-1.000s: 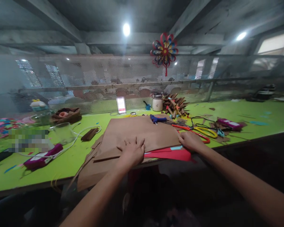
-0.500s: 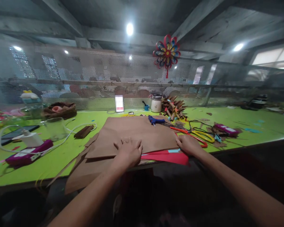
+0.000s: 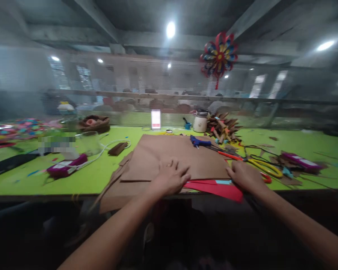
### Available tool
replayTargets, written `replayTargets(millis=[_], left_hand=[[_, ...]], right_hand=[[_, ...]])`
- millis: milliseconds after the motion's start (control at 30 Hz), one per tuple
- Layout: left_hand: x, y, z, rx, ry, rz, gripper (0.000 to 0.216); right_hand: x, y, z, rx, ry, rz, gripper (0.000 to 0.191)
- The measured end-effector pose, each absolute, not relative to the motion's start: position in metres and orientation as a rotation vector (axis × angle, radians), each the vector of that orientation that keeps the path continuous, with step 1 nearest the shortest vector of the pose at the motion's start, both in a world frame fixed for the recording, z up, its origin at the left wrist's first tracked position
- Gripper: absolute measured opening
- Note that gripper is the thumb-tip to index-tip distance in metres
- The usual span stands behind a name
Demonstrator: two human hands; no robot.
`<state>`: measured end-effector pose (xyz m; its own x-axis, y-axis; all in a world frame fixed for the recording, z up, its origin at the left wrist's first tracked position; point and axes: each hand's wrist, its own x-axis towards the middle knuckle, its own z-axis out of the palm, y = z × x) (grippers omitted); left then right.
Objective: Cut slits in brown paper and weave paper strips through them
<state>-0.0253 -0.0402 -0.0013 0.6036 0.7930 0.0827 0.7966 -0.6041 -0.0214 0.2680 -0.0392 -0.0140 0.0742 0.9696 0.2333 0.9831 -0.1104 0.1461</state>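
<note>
Left fingers [image 3: 184,170] splay across the brown sheet [image 3: 177,149].

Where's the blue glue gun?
In the head view, the blue glue gun is a little right of the middle, lying at the far right corner of the brown paper, in front of the white jar.

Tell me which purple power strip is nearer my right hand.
The right strip, among brown scraps on your right hand's side; the other strip sits far left, by the clear cup.
</note>
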Motion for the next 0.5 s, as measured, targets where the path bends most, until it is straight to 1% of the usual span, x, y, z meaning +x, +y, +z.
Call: replayTargets(millis=[67, 100, 167, 233, 267, 367, 500], left_hand=[[-0.024, -0.044, 0.001, -2.809, -1.351, -0.092, 0.049], [-0.024, -0.045, 0.000, -2.804, -1.376, -0.101, 0.051], [-0.023, -0.046, -0.001, -2.784, -1.439, -0.131, 0.054], [-0.023, -0.046, -0.004, -2.772, -1.475, -0.158, 0.056], [-0.023, -0.047, -0.005, -2.772, -1.475, -0.159, 0.056], [-0.024, -0.048, -0.006, -2.774, -1.419, -0.107, 0.056], [-0.025, -0.047, -0.009, -2.788, -1.355, -0.086, 0.056]], right_hand=[[0.264, -0.039, -0.016, -2.030, -2.122, -0.667, 0.035], [0.259, -0.040, -0.017, -1.881, -2.170, -0.703, 0.035], [0.239, -0.043, -0.019, -1.543, -2.366, -0.579, 0.036], [0.213, -0.051, -0.023, -1.255, -2.564, -0.338, 0.039], [0.201, -0.055, -0.026, -1.180, -2.609, -0.248, 0.042], [0.177, -0.066, -0.038, -1.163, -2.611, -0.158, 0.053], [0.176, -0.072, -0.047, -1.201, -2.622, -0.178, 0.058]])
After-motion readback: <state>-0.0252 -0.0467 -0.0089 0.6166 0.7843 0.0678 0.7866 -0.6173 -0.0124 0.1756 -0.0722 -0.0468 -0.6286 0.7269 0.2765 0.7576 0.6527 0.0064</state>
